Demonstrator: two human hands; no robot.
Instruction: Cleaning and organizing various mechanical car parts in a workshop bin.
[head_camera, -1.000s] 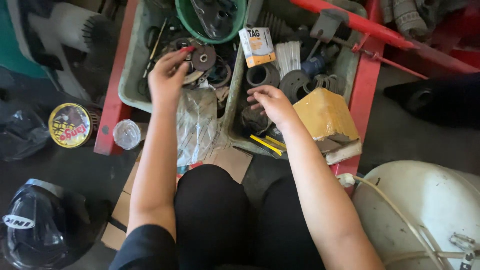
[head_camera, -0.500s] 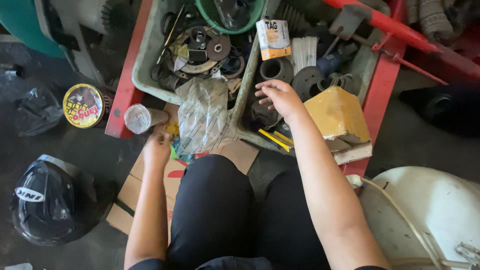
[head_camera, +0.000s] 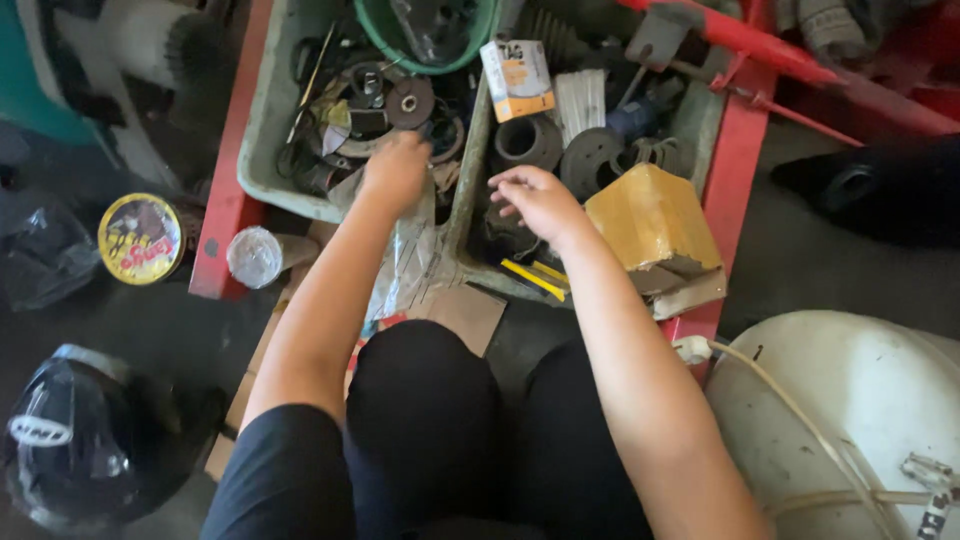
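Dark workshop floor, seen from above; a red metal frame (head_camera: 225, 205) runs down the upper left and upper right of the frame, carrying two grey-green plastic bins. Left bin (head_camera: 262, 130), upper centre-left: dark metal discs, rings and washers (head_camera: 408, 102), with a green bowl (head_camera: 425, 35) resting on its far edge. Right bin (head_camera: 470, 225), upper centre: black round rubber or metal parts (head_camera: 527, 140), a small white-and-orange carton (head_camera: 517, 78), a bundle of white strips (head_camera: 580, 100), yellow strips (head_camera: 533, 277) at the near edge, and a tan cardboard box (head_camera: 650, 222) at its right end. Left hand (head_camera: 397, 172), centre top: resting palm down at the near edge of the left bin, over the loose parts and a crumpled clear plastic bag (head_camera: 405, 265) that hangs over the rim; fingers curled, whether they grip anything cannot be told. Right hand (head_camera: 538, 200), just right of it: over the near part of the right bin, fingers loosely spread and bent, holding nothing visible. Left of frame: a round yellow-lidded tin (head_camera: 140, 238), a small clear jar (head_camera: 255, 257); lower left, a black helmet (head_camera: 75, 440). Lower right: a white rounded tank (head_camera: 850, 410) with a pale cord (head_camera: 780, 400). Bottom centre: knees in black trousers (head_camera: 430, 420) over flattened cardboard (head_camera: 470, 315).
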